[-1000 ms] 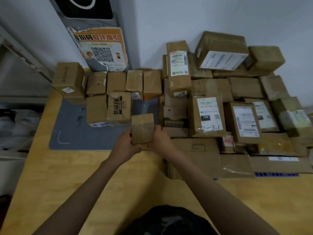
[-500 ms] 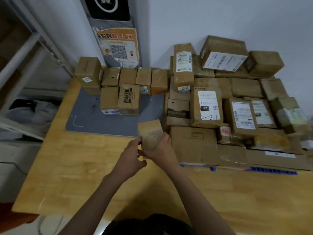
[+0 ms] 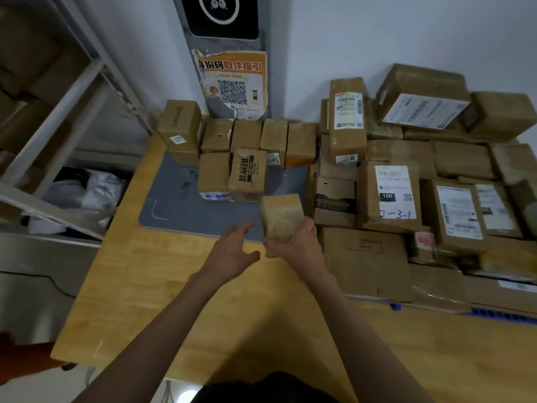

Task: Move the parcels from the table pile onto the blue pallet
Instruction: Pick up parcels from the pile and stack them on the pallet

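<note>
Near frame centre, the right hand (image 3: 299,245) clamps its fingers round a small parcel (image 3: 281,219) above the grey pad's (image 3: 171,199) edge; left hand (image 3: 232,251) hovers spread, empty; carrying step, next needs a free pallet spot

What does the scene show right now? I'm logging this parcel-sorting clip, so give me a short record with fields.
held item: small brown box, upright
right hand: grips the box from its lower right
left hand: off the box, fingers spread, holds nothing
below the box: near edge of grey mat on wooden table
on the mat: row of small boxes, including the MAKEUP box
right side: parcel pile over blue pallet edge
</note>
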Action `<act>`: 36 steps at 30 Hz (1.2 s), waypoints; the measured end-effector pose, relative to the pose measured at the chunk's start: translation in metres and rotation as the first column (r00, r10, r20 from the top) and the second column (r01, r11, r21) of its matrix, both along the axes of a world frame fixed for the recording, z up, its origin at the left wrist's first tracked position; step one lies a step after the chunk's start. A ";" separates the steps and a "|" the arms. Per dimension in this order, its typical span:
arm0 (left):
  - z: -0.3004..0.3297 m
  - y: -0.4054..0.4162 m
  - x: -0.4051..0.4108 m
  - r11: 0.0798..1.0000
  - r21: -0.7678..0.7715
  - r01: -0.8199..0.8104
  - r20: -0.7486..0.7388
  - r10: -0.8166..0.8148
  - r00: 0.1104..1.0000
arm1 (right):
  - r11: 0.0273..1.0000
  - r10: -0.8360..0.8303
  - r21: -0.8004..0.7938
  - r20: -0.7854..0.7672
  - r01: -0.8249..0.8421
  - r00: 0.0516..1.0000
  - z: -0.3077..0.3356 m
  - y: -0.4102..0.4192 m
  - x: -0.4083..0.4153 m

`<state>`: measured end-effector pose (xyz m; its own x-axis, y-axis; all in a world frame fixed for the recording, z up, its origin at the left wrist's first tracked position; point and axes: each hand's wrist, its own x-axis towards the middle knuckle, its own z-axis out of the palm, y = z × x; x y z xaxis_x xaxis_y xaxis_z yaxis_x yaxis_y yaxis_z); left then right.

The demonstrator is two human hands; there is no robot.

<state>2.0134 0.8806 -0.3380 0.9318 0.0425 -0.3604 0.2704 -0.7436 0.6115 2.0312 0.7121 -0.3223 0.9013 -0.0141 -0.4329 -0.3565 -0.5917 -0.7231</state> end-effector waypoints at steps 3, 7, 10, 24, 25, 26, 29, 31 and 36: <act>-0.001 0.015 0.039 1.000 0.021 -0.002 -0.017 0.002 1.000 | 1.000 -0.014 -0.018 0.003 0.014 1.000 0.002 0.002 0.027; -0.001 0.037 0.093 0.997 0.071 -0.043 0.010 0.043 0.999 | 0.998 -0.055 -0.026 -0.006 0.055 0.998 0.000 0.006 0.061; -0.010 0.056 0.126 0.988 0.146 -0.050 0.045 0.044 0.998 | 0.998 -0.056 -0.041 -0.008 0.055 0.998 -0.007 0.009 0.079; -0.060 0.074 0.198 0.856 0.436 -0.279 -0.174 0.384 0.907 | 0.981 -0.193 0.009 -0.035 0.194 0.981 -0.041 0.012 0.101; -0.062 0.072 0.198 0.847 0.459 -0.267 -0.178 0.382 0.907 | 0.980 -0.198 0.015 -0.039 0.199 0.979 -0.042 0.011 0.100; -0.064 0.071 0.198 0.846 0.464 -0.261 -0.177 0.378 0.909 | 0.979 -0.202 0.016 -0.043 0.203 0.978 -0.043 0.009 0.099; -0.065 0.074 0.194 0.858 0.418 -0.300 -0.156 0.393 0.906 | 0.976 -0.213 0.022 -0.058 0.215 0.975 -0.044 0.004 0.094; -0.061 0.081 0.185 0.864 0.381 -0.330 -0.147 0.409 0.900 | 0.974 -0.223 0.033 -0.062 0.226 0.973 -0.043 0.000 0.091; -0.040 0.101 0.132 0.871 0.327 -0.366 -0.139 0.428 0.893 | 0.971 -0.220 0.095 -0.026 0.221 0.975 -0.032 -0.005 0.079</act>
